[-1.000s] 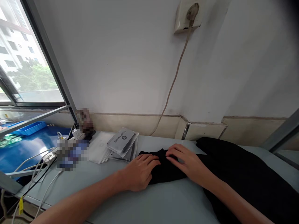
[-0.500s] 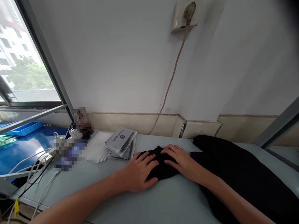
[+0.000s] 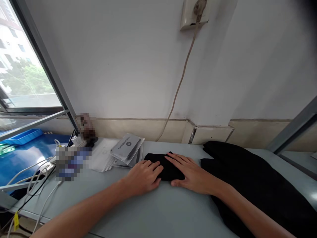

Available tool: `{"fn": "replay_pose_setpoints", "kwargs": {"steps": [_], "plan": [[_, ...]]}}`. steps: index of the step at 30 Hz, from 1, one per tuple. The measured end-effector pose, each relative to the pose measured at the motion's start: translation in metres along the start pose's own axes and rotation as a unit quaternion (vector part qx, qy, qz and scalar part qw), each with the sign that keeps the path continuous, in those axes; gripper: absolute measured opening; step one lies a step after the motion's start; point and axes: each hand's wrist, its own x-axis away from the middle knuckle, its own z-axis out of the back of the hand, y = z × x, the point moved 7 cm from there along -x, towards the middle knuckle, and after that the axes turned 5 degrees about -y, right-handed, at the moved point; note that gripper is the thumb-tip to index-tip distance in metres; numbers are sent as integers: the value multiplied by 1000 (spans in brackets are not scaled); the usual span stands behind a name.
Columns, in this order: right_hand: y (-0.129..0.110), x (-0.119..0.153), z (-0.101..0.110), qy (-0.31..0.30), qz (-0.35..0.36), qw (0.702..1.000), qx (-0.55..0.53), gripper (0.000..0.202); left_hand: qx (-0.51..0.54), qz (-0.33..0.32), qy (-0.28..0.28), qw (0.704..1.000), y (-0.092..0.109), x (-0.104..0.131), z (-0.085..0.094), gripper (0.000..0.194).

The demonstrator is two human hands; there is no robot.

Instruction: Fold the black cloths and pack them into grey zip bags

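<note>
So I'm at this pale grey table (image 3: 158, 211) that runs along the wall. The biggest thing on it is a heap of black fabric (image 3: 250, 185) sprawled over the right side, not folded at all as far as I can tell. Right in front of me, just left of that heap, is the small black folded piece (image 3: 165, 162), lying as a neat little rectangle on the tabletop.

My left hand (image 3: 143, 177) lies open and flat, fingertips on the left edge of the piece. My right hand (image 3: 190, 172) is spread the same way, palm down over its right part, gripping nothing. I'd say this one's pretty much folded and just getting pressed flat, while the big heap hasn't been dealt with.

Off to the left there's a stack of grey packets (image 3: 126, 148), plus some white cables (image 3: 37, 172) near the edge.
</note>
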Motion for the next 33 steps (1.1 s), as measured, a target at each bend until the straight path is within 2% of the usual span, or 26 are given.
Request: {"fn": "replay_pose_setpoints", "kwargs": {"steps": [5, 10, 15, 21, 24, 26, 29, 32, 33], "plan": [[-3, 0, 13, 59, -3, 998, 29, 69, -39, -15, 22, 999, -5, -1, 4, 17], [1, 0, 19, 106, 0, 993, 45, 49, -100, -3, 58, 993, -12, 0, 3, 16], [3, 1, 15, 110, -7, 993, 34, 46, -93, 33, 23, 995, -16, 0, 3, 29], [7, 1, 18, 135, 4, 989, 55, 45, -46, -6, 27, 999, -9, 3, 9, 20], [2, 2, 24, 167, 32, 983, 64, 42, -9, -7, 20, 1000, -9, 2, 5, 19], [-4, 3, 25, 162, 59, 984, 55, 41, -3, 2, 10, 1000, -10, 0, 1, 15], [-10, 2, 16, 90, 55, 994, 33, 53, -16, 15, 15, 1000, -11, -3, -1, 13], [-6, 1, 2, 15, 22, 999, 23, 94, -4, 29, 26, 999, -12, -3, 1, 19], [-5, 1, -1, 3, 18, 1000, 21, 102, 8, 34, 26, 999, -13, -3, 2, 23]]}}
